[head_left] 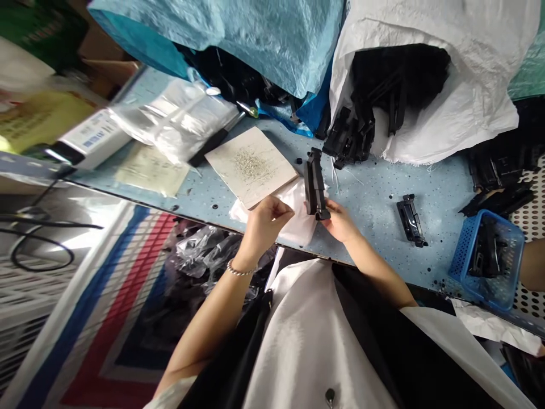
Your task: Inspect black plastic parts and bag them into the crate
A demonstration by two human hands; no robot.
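My right hand (339, 222) grips the lower end of a long black plastic part (314, 184), tilted up over the bench. Just left of it, my left hand (266, 224) is closed in a pinch; whatever its fingertips hold is too small to make out. Under and between the hands lies a pinkish-white plastic bag (293, 218). A pale square board (238, 153), with a scatter of tiny metallic pieces (252, 165) on it, lies beyond my left hand. Another black plastic part (411, 220) rests on the bench to the right.
Black parts spill from a white woven sack (460, 113) at the back; a blue sack (255, 34) stands beside it. At right is a blue basket (460, 255) of black parts, near another person's arm (533, 265). Clear plastic bags (174, 119) lie at left.
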